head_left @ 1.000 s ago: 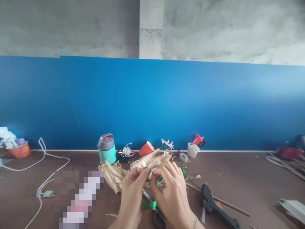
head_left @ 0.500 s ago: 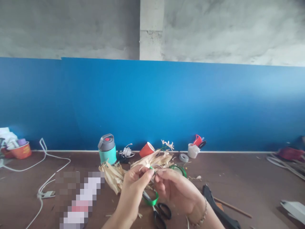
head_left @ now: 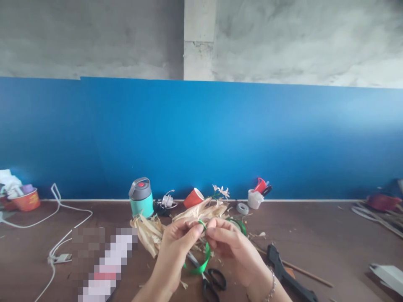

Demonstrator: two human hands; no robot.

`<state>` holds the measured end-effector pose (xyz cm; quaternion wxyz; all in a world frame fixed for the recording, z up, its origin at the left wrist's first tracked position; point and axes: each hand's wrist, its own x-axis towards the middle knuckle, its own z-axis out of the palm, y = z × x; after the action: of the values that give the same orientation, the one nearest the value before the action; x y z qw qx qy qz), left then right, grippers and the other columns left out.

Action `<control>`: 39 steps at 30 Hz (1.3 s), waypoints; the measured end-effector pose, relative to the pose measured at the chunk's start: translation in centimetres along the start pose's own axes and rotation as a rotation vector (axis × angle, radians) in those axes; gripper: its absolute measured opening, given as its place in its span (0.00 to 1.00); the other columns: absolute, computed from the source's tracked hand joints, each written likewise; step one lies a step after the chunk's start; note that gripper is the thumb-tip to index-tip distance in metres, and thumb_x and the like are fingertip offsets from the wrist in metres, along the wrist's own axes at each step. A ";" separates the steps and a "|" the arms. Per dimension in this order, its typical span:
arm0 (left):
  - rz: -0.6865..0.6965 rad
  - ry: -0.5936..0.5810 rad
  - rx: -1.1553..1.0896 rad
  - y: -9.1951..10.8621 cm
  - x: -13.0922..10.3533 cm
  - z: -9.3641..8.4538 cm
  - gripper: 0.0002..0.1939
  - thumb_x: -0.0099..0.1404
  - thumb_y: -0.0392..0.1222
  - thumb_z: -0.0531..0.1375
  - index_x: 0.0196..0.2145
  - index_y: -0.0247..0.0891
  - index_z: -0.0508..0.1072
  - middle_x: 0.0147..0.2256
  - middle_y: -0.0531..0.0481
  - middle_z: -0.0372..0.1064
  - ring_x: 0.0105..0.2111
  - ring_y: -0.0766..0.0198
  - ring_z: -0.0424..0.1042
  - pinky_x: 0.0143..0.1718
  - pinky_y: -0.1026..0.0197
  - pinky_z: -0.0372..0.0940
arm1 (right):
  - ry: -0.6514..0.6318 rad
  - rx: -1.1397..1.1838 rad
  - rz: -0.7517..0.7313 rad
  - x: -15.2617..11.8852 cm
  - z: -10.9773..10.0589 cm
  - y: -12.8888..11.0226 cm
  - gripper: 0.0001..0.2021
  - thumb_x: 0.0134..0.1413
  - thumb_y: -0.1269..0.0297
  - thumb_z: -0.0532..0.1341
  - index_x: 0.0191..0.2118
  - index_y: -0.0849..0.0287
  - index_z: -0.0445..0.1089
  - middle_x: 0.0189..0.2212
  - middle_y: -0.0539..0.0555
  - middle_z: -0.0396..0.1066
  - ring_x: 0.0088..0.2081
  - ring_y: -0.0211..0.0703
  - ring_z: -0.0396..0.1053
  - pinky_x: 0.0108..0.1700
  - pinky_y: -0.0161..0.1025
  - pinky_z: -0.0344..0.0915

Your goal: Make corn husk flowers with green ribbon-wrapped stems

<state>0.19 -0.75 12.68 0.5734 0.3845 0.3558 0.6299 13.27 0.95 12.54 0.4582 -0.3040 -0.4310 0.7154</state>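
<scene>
Over the middle of the table both hands meet, fingertips close together. My left hand point(head_left: 178, 241) is closed, thumb and index finger pinching a strip of green tape point(head_left: 206, 258) at its upper end. The fingers of my right hand point(head_left: 229, 241) pinch the same strip just beside them. From the fingertips the strip hangs in a curve over black-handled scissors point(head_left: 214, 283), whose blades point up and left. Whatever small piece sits under the tape is hidden by the fingers. Dry corn husks point(head_left: 147, 235) lie behind the hands, with a roll of green tape point(head_left: 242, 226) partly hidden by my right hand.
A turquoise flask point(head_left: 141, 201), a tipped orange cup point(head_left: 192, 198), white flowers point(head_left: 222, 191), a white tape roll point(head_left: 242, 208) and a white cup of tools point(head_left: 255, 199) line the back. A black glue gun point(head_left: 286, 272) and thin stick point(head_left: 310, 274) lie right; a white cable point(head_left: 56, 228) lies left.
My right hand's fingers have curled inward and pinch more tightly beside the left. More of the green strip now shows, hanging in a wider curve below the hands. The scissors have stayed put.
</scene>
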 end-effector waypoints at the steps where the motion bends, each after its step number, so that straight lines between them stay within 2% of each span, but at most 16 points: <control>1: -0.008 0.003 -0.017 0.0 0.0 0.0 0.11 0.46 0.43 0.69 0.20 0.35 0.73 0.21 0.50 0.69 0.26 0.62 0.68 0.32 0.63 0.62 | 0.026 -0.026 -0.044 -0.1 0.2 0.0 0.12 0.39 0.62 0.67 0.19 0.61 0.64 0.15 0.45 0.58 0.20 0.31 0.50 0.23 0.30 0.46; 4: -0.007 0.025 -0.044 -0.3 -0.1 0.2 0.09 0.47 0.42 0.68 0.20 0.35 0.73 0.22 0.51 0.69 0.27 0.63 0.68 0.32 0.63 0.62 | 0.081 -0.079 -0.169 -0.3 0.6 0.0 0.12 0.39 0.62 0.68 0.19 0.62 0.65 0.16 0.45 0.59 0.21 0.31 0.51 0.23 0.31 0.47; 8: 0.037 0.067 -0.080 -0.6 -0.3 0.4 0.07 0.48 0.41 0.68 0.23 0.36 0.74 0.23 0.52 0.69 0.28 0.64 0.68 0.32 0.65 0.62 | 0.142 -0.148 -0.259 -0.3 1.2 0.3 0.14 0.40 0.59 0.68 0.20 0.61 0.64 0.17 0.45 0.58 0.21 0.32 0.51 0.24 0.31 0.49; 12: 0.060 0.097 -0.055 -0.6 -0.5 0.3 0.07 0.49 0.41 0.67 0.22 0.36 0.73 0.21 0.54 0.67 0.24 0.67 0.66 0.28 0.67 0.62 | 0.191 -0.362 -0.370 -0.3 1.3 0.9 0.14 0.45 0.57 0.64 0.22 0.60 0.63 0.17 0.46 0.58 0.20 0.33 0.51 0.22 0.32 0.50; 16: 0.020 0.153 -0.056 -0.8 -0.5 0.4 0.09 0.46 0.41 0.67 0.21 0.36 0.71 0.21 0.55 0.66 0.22 0.68 0.65 0.24 0.68 0.60 | 0.267 -0.668 -0.553 -0.5 1.2 1.7 0.11 0.52 0.63 0.59 0.22 0.59 0.62 0.18 0.46 0.59 0.22 0.35 0.54 0.24 0.32 0.54; 21: -0.098 0.229 -0.125 -1.5 -0.6 0.5 0.13 0.44 0.43 0.69 0.23 0.37 0.70 0.19 0.58 0.62 0.17 0.73 0.59 0.19 0.70 0.55 | 0.323 -0.932 -0.756 -0.4 1.2 2.1 0.09 0.53 0.70 0.56 0.23 0.58 0.60 0.20 0.47 0.60 0.23 0.36 0.57 0.25 0.32 0.56; 25: -0.155 0.234 -0.168 -1.6 -0.8 0.6 0.16 0.42 0.44 0.71 0.23 0.37 0.68 0.18 0.59 0.62 0.16 0.74 0.58 0.18 0.71 0.54 | 0.357 -1.088 -0.942 -0.2 1.1 2.3 0.09 0.53 0.73 0.54 0.23 0.58 0.60 0.21 0.48 0.61 0.24 0.38 0.59 0.27 0.34 0.56; 29: -0.122 0.211 -0.145 -1.6 -0.6 0.5 0.15 0.45 0.44 0.70 0.21 0.36 0.68 0.17 0.59 0.62 0.16 0.75 0.59 0.17 0.72 0.54 | 0.341 -1.198 -1.019 -0.1 0.8 2.8 0.09 0.53 0.76 0.53 0.26 0.58 0.61 0.23 0.50 0.63 0.28 0.41 0.61 0.31 0.37 0.58; 31: -0.091 0.189 -0.132 -1.4 -0.5 0.5 0.12 0.47 0.43 0.69 0.22 0.36 0.71 0.19 0.57 0.65 0.18 0.74 0.61 0.18 0.72 0.55 | 0.325 -1.183 -1.003 -0.1 0.8 2.7 0.08 0.54 0.75 0.53 0.26 0.58 0.62 0.24 0.51 0.64 0.29 0.42 0.62 0.33 0.38 0.58; 33: -0.062 0.162 -0.118 -1.2 -0.5 0.4 0.10 0.48 0.43 0.69 0.24 0.36 0.73 0.21 0.55 0.69 0.20 0.72 0.64 0.21 0.71 0.59 | 0.311 -1.064 -0.888 -0.1 0.9 2.3 0.08 0.54 0.71 0.55 0.25 0.58 0.64 0.23 0.50 0.64 0.28 0.41 0.60 0.32 0.37 0.57; 36: -0.003 0.104 -0.115 -0.8 -0.4 0.2 0.08 0.50 0.42 0.67 0.23 0.36 0.73 0.17 0.57 0.65 0.17 0.73 0.61 0.23 0.69 0.61 | 0.198 -0.640 -0.487 0.0 1.1 1.4 0.10 0.54 0.62 0.58 0.25 0.60 0.66 0.21 0.49 0.63 0.24 0.37 0.58 0.28 0.34 0.55; 39: 0.014 -0.024 -0.111 -0.5 -0.3 -0.1 0.10 0.54 0.42 0.65 0.20 0.36 0.71 0.14 0.58 0.61 0.14 0.74 0.58 0.21 0.69 0.60 | 0.044 -0.201 -0.100 0.1 0.8 0.7 0.13 0.52 0.57 0.59 0.25 0.62 0.67 0.21 0.49 0.63 0.23 0.34 0.57 0.26 0.31 0.53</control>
<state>0.35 -0.97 12.13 0.5938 0.3622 0.3106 0.6479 12.24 0.64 12.29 0.4698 -0.3423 -0.5052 0.6379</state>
